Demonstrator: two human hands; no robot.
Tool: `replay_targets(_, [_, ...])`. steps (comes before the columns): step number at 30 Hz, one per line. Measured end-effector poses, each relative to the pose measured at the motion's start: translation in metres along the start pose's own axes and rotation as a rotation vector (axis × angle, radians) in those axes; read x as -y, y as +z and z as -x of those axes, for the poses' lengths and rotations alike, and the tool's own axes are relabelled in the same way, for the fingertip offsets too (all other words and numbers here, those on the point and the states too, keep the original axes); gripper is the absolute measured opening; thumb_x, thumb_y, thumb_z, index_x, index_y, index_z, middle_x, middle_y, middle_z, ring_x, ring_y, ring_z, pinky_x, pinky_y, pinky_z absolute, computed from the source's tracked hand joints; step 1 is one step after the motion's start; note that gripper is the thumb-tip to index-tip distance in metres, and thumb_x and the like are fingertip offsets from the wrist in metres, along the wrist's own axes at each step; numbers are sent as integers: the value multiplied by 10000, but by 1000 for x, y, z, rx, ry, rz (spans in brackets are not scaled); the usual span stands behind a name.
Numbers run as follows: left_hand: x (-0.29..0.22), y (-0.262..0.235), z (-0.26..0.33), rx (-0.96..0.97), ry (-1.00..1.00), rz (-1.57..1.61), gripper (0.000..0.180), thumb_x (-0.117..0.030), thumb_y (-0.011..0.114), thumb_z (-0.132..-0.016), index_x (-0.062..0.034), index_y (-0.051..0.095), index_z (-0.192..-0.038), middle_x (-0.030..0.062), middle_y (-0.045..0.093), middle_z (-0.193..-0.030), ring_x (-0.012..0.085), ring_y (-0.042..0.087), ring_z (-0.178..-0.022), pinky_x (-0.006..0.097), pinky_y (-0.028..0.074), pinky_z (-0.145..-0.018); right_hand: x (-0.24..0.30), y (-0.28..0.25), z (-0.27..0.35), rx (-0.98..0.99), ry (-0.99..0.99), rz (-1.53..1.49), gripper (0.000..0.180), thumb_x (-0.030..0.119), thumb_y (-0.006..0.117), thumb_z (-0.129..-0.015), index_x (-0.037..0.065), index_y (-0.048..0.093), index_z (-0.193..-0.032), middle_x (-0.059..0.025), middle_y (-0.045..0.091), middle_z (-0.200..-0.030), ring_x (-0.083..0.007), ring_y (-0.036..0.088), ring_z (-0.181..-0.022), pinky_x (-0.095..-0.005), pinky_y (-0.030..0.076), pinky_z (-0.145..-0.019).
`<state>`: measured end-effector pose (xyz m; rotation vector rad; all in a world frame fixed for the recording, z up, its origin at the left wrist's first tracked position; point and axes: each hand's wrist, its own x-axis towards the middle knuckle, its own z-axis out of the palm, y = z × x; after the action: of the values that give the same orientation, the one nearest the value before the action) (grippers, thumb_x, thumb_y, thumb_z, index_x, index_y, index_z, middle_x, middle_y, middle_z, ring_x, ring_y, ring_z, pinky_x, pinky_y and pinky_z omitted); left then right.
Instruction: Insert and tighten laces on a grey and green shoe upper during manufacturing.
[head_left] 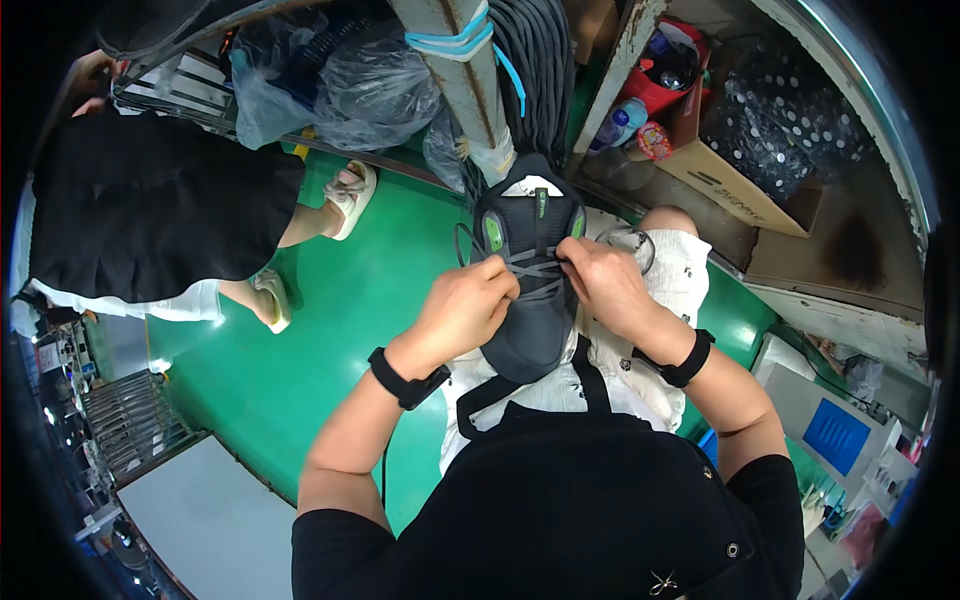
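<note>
A dark grey sneaker (527,335) with green patches beside its tongue rests on my lap, toe toward me and heel away. Its grey shoelace (541,268) crosses over the upper in several rows. At the shoe's left side, my left hand (468,305) is closed in a pinch on the lace, a loose loop rising above the fingers. Opposite it, my right hand (608,284) pinches the lace near the upper eyelets, and another loop curves out to the right. The fingertips partly hide the lace ends.
Ahead stands a metal post (455,70) tied with blue cord, beside hanging black cables (537,90). A shelf at the right holds a cardboard box (745,190). Plastic bags (375,95) lie on a rack. Another person in a black apron (160,200) stands left on the green floor (260,350).
</note>
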<state>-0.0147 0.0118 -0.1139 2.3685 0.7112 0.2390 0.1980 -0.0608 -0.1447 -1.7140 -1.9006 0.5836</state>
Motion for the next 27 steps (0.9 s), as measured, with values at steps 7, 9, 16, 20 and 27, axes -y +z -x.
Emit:
replay_targets(7, [3,-2,-1,94,-261,351,92,-51,657,-774,-33,580,-824,74,545,-794,225,594,-683,334,483,-617,6,-8,-11,107,-48,92,117,127,606,-812,59,543,-883,-124,600,-739,-329,622,-681,-423,479,-561])
replay_targets(9, [6,-1,-2,97,-296,381,104,-60,664,-783,-26,576,-827,69,543,-781,202,584,-668,318,476,-609,6,-10,-16,129,-39,113,114,132,611,-808,59,551,-872,-125,603,-731,-329,624,-684,-426,480,-560])
replay_targets(16, [-2,21,3,-72,-399,507,136,-64,686,-785,-28,556,-798,23,479,-772,106,482,-628,242,415,-577,-22,-20,-30,392,-27,-175,88,126,614,-804,72,563,-851,-101,624,-761,-321,621,-740,-432,468,-631])
replay_targets(20, [-3,20,-2,-34,-363,350,187,-62,713,-742,-35,535,-794,27,442,-759,122,457,-623,252,404,-565,-24,-15,-27,387,-97,-156,76,120,611,-809,76,557,-839,-101,625,-787,-328,612,-772,-429,463,-647])
replay_targets(27, [-3,8,-1,66,-252,209,193,-23,678,-737,-47,535,-864,49,472,-817,177,507,-643,302,439,-581,-20,-14,-28,389,-95,-165,102,124,609,-816,62,531,-835,-105,617,-801,-330,607,-783,-431,461,-656])
